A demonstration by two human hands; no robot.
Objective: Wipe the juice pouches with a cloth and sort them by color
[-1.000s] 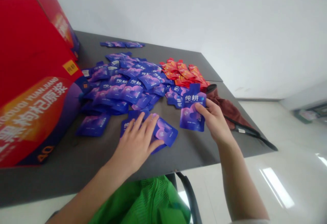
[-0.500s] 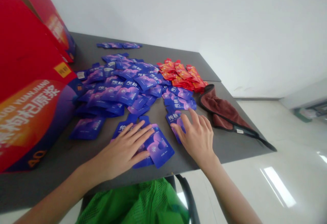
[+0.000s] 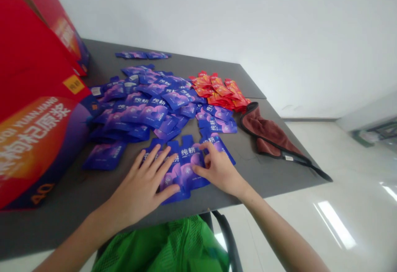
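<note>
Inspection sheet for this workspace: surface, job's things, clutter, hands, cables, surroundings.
Surface: flat dark-grey table.
Job's things: flat, tabbed blue-purple pouches, heaped, some overlapping near the front edge.
Clutter: flat red-orange pouches, brown black-edged cloth, red printed cardboard packaging.
Hands: left hand spread over pouches; right hand, fingers at one pouch's edge, grip unclear.
Cables: nothing seen.
Surroundings: white wall, pale shiny floor, green mesh fabric.

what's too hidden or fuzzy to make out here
All in the head view:
- Front pouches: partly covered by the left hand, so their overlap beneath it is hidden.
- Blue pile: upper pouches hide lower ones, preventing a sure count.
- Nearer red box: cut off by the left edge.
- White tag on the brown cloth: too small to read.
- Greenish thing at far right: too blurred to identify.
</note>
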